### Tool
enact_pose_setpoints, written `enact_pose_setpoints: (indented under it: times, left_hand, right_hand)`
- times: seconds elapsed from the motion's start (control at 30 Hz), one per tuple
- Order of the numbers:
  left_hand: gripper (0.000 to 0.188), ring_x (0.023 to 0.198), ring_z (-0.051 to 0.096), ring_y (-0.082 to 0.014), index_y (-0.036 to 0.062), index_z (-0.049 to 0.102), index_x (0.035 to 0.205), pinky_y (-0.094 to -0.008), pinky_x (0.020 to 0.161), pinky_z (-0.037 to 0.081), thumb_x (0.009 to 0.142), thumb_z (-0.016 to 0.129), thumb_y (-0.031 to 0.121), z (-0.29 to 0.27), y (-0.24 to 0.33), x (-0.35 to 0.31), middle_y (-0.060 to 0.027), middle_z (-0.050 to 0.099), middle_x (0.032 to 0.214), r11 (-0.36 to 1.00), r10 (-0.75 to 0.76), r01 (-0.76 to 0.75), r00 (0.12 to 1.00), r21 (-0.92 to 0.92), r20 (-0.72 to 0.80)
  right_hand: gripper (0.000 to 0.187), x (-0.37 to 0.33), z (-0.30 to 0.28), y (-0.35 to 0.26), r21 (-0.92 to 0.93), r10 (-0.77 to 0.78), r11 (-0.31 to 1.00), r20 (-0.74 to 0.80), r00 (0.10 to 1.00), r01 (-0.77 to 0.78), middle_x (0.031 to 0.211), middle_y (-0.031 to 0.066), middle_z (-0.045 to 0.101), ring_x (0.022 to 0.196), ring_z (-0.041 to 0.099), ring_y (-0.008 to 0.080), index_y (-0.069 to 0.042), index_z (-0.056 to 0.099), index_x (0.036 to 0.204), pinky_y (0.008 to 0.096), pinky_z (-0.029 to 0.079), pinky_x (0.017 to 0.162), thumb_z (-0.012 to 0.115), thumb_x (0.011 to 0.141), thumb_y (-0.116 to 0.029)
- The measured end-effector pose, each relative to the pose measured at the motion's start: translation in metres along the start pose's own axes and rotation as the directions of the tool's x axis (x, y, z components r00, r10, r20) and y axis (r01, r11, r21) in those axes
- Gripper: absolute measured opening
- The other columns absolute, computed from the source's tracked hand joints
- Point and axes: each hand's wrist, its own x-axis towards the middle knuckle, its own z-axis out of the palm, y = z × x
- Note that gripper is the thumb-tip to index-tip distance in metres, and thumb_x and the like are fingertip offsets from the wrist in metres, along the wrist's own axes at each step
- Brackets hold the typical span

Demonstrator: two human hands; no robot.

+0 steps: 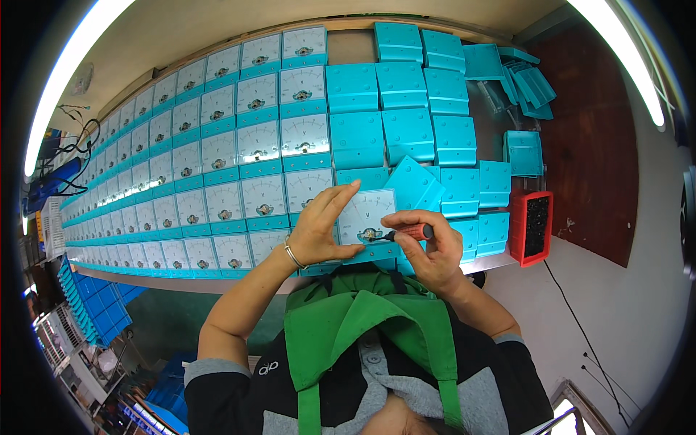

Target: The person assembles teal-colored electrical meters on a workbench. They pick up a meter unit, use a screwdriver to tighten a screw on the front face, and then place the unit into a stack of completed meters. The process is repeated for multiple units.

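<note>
A panel meter with a white dial face and a turquoise base lies in front of me at the table's near edge. My left hand, a bangle on its wrist, grips the meter's left side, fingers at its upper edge and thumb at the lower. In my right hand is a screwdriver with a red and black handle. Its tip points left at the small metal mechanism low on the dial. My fingers partly hide where the tip meets it.
Rows of similar meters fill the table's left side. Turquoise housings lie to the right, one tilted housing just beyond my right hand. Loose housings pile up at the far right. A red bin holds small black parts.
</note>
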Motion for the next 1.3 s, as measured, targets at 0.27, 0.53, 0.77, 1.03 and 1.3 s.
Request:
enact_pose_setpoints:
  times: [0.27,0.53,0.77,1.03,1.3]
  left_hand:
    - [0.101,0.105,0.056,-0.0346,0.0085,0.036,0.142,-0.0404,0.088,0.048,0.054,0.084,0.025,0.001,0.001,-0.001,-0.0194,0.054,0.121,1.000,0.019,-0.019,1.000,-0.002,-0.008]
    - [0.100,0.106,0.055,-0.0347,0.0065,0.036,0.141,-0.0408,0.088,0.048,0.055,0.084,0.024,0.000,0.000,-0.002,-0.0199,0.052,0.122,0.999,0.049,-0.049,0.999,0.000,0.003]
    - [0.099,0.106,0.055,-0.0349,0.0068,0.036,0.141,-0.0413,0.087,0.048,0.055,0.083,0.025,0.000,0.000,-0.001,-0.0195,0.053,0.122,0.996,0.084,-0.085,0.996,0.005,0.009]
    - [0.100,0.108,0.054,-0.0345,0.0072,0.036,0.141,-0.0412,0.088,0.047,0.055,0.083,0.025,-0.001,-0.002,-0.005,-0.0191,0.051,0.124,0.998,0.061,-0.061,0.998,0.004,0.022]
    - [0.101,0.109,0.054,-0.0347,0.0068,0.036,0.141,-0.0413,0.090,0.047,0.054,0.084,0.024,-0.001,-0.001,-0.003,-0.0194,0.051,0.124,0.998,0.065,-0.065,0.998,-0.005,0.004]
  right_hand:
    - [0.042,0.012,-0.008,0.001,-0.358,-0.422,0.840,0.043,0.906,0.408,0.068,0.0042,0.062,0.056,0.061,0.0185,-0.003,0.060,0.083,0.0267,0.046,0.047,0.085,0.063,-0.030]
    - [0.036,0.012,-0.005,-0.008,-0.293,-0.323,0.892,0.120,0.939,0.344,0.069,0.0037,0.062,0.060,0.062,0.0175,-0.003,0.063,0.090,0.0272,0.047,0.052,0.083,0.066,-0.021]
    - [0.041,0.020,-0.004,-0.024,0.014,-0.296,0.944,0.481,0.825,0.330,0.091,0.0098,0.068,0.082,0.067,0.0251,-0.004,0.063,0.108,0.0356,0.054,0.071,0.075,0.068,0.000]
    - [0.033,0.015,-0.009,-0.024,-0.202,-0.083,0.966,0.352,0.932,0.162,0.086,0.0073,0.066,0.068,0.064,0.0202,-0.004,0.061,0.104,0.0304,0.051,0.061,0.074,0.074,-0.003]
    - [0.027,0.008,-0.001,-0.020,-0.307,-0.190,0.928,0.104,0.976,0.213,0.074,0.0031,0.062,0.060,0.060,0.0130,-0.003,0.062,0.094,0.0250,0.047,0.053,0.077,0.072,-0.005]
